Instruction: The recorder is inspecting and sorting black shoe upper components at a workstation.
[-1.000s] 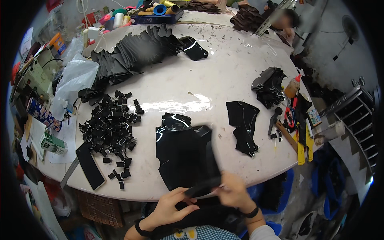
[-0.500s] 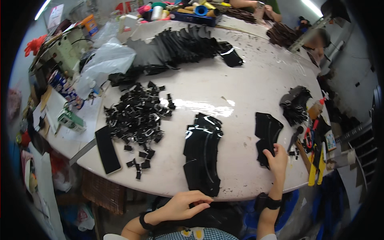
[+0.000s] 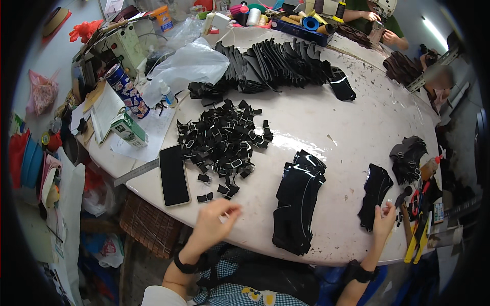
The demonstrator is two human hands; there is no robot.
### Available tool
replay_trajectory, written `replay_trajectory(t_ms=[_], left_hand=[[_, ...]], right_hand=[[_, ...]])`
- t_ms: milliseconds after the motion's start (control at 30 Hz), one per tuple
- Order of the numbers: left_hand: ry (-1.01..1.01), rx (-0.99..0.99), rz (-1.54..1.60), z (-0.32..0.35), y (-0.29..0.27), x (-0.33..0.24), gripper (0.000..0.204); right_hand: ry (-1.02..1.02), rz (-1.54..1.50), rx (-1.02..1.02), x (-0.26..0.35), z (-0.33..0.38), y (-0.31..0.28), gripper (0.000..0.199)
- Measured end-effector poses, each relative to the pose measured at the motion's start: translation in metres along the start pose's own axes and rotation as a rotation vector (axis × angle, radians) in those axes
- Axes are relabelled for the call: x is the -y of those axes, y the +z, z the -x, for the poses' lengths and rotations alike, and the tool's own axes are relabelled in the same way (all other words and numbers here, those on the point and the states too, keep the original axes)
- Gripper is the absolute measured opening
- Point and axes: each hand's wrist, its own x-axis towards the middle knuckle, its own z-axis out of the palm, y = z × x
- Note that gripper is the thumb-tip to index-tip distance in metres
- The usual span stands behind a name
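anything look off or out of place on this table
The phone lies at the table edge, one corner just past the rim, near the left hand. A few small black pieces have strayed from their heap towards it. The fanned stack of black cut pieces looks orderly.

Place: we are in a small workshop for cutting and assembling black material.
Worktop: our round white worktop carries stacks of black cut pieces and a heap of small black tabs.
Supplies: thread spools and tape rolls line the far edge.
Tools: hand tools lie at our right.
Company: another person works across from us.
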Motion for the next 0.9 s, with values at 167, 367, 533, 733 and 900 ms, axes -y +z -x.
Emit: replay_trajectory(t_ms=[167, 367, 533, 733, 900], left_hand=[[0.079, -0.349, -0.430, -0.022, -0.002, 0.036, 0.013], [0.163, -0.361, -0.442, -0.021, -0.005, 0.033, 0.017], [0.099, -0.337, -0.011, -0.005, 0.004, -0.006, 0.015], [-0.171, 0.232, 0.974, 0.014, 0.035, -0.031, 0.012], [-0.009, 0.264, 0.962, 0.028, 0.063, -0.048, 0.014]], right_hand=[[-0.167, -0.122, -0.215, 0.038, 0.019, -0.018, 0.020], [-0.350, -0.167, 0.007, 0.090, 0.060, -0.052, 0.010], [-0.418, -0.298, 0.221, 0.125, 0.089, -0.058, 0.008], [-0.568, -0.507, 0.730, 0.154, 0.122, -0.051, 0.012], [-0.490, -0.696, 1.104, 0.157, 0.134, -0.038, 0.018]])
